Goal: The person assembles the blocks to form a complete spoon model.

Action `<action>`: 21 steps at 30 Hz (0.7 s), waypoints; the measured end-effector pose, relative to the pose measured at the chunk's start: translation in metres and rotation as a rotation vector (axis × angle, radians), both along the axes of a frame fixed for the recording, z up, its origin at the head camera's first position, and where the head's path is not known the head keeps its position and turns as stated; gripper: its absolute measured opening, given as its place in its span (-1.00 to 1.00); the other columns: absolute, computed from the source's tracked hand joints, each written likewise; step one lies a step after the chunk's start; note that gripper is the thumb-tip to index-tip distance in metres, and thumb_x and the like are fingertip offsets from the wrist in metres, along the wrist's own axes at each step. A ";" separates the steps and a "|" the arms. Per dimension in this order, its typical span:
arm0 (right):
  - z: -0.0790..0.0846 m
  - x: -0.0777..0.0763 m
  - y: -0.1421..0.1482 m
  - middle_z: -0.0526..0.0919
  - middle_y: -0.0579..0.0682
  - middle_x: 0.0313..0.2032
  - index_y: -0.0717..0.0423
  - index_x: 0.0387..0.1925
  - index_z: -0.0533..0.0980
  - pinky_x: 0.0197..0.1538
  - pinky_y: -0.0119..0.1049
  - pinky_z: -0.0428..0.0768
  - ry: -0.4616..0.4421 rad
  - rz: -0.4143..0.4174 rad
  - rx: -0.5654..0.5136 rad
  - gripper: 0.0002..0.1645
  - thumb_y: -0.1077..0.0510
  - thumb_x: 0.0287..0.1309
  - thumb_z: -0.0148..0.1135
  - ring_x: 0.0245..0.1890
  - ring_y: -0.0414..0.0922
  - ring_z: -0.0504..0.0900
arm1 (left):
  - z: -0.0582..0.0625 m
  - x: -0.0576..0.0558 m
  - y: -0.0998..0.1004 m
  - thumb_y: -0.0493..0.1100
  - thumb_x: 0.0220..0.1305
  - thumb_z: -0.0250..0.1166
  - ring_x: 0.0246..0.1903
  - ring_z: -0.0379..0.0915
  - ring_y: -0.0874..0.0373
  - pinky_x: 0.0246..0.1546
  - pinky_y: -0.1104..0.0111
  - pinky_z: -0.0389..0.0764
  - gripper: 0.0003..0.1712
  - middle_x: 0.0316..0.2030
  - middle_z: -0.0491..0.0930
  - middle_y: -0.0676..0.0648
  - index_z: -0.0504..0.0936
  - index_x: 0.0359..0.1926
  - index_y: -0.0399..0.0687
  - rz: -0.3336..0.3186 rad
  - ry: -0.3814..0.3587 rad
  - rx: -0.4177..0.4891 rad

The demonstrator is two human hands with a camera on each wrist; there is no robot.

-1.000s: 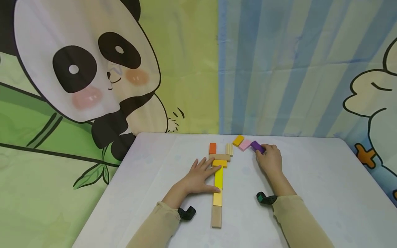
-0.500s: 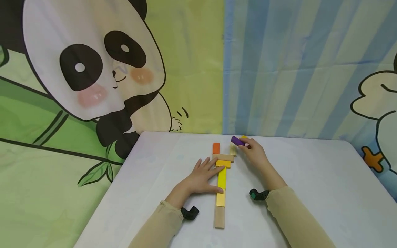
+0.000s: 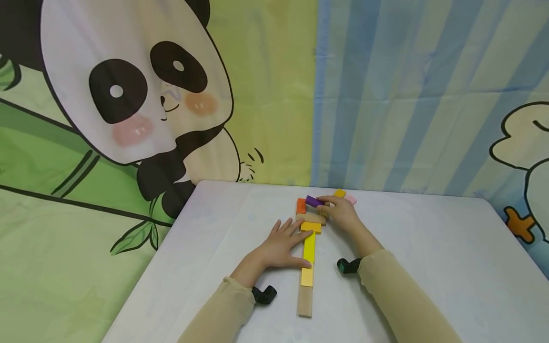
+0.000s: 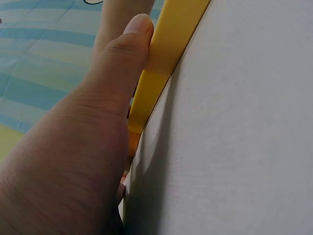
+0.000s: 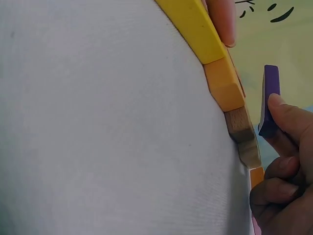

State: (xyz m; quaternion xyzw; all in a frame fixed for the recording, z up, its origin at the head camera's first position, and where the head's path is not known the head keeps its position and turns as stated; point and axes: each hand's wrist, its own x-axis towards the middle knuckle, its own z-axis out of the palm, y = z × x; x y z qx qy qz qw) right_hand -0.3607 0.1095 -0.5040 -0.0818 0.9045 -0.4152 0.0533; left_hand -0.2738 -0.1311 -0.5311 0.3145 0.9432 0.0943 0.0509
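Observation:
My right hand (image 3: 340, 212) pinches a purple block (image 3: 314, 201) between thumb and fingers, just right of an orange-red block (image 3: 301, 206). In the right wrist view the purple block (image 5: 271, 93) is held up, tilted. My left hand (image 3: 279, 247) lies with spread fingers along a row of blocks. Its thumb touches a light yellow block (image 3: 307, 276), as the left wrist view also shows. The row holds a bright yellow block (image 3: 309, 247), an orange-yellow block (image 3: 313, 227), a crosswise wooden block (image 3: 310, 218) and a plain wooden block (image 3: 305, 301) at the near end.
An orange-yellow block (image 3: 340, 193) and a pink block (image 3: 351, 199) lie at the back, partly behind the right hand. The white table (image 3: 429, 267) ends at a printed cloth backdrop (image 3: 274, 95).
My right hand has carried the purple block leftward from beside the pink block to near the orange-red one. The left hand stays on the row. The head view has shifted slightly.

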 end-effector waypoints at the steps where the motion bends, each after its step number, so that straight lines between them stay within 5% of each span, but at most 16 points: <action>1: -0.001 0.001 -0.001 0.56 0.12 0.25 -0.21 0.22 0.55 0.34 0.27 0.31 0.001 -0.002 0.008 -0.47 -0.21 0.26 0.26 0.23 0.15 0.47 | 0.000 0.000 0.000 0.78 -0.06 -0.08 0.57 -0.30 -0.18 0.50 -0.22 -0.27 0.12 0.60 -0.28 0.07 -0.05 0.52 0.60 -0.002 -0.001 0.002; 16: -0.010 0.002 0.001 0.63 0.04 0.18 -0.24 0.18 0.59 0.31 0.19 0.40 0.064 0.037 0.068 -0.53 -0.19 0.26 0.26 0.18 0.11 0.54 | -0.002 -0.001 0.001 0.77 -0.04 -0.06 0.57 -0.31 -0.16 0.50 -0.20 -0.29 0.12 0.60 -0.30 0.09 -0.05 0.52 0.59 -0.003 -0.007 0.006; 21: -0.010 0.003 0.006 0.65 0.03 0.15 -0.25 0.16 0.60 0.11 -0.06 0.54 0.063 0.079 0.053 -0.57 -0.12 0.28 0.27 0.03 0.02 0.56 | -0.002 0.000 0.001 0.77 -0.05 -0.06 0.57 -0.31 -0.16 0.51 -0.19 -0.29 0.11 0.60 -0.29 0.09 -0.06 0.52 0.60 0.003 -0.003 -0.003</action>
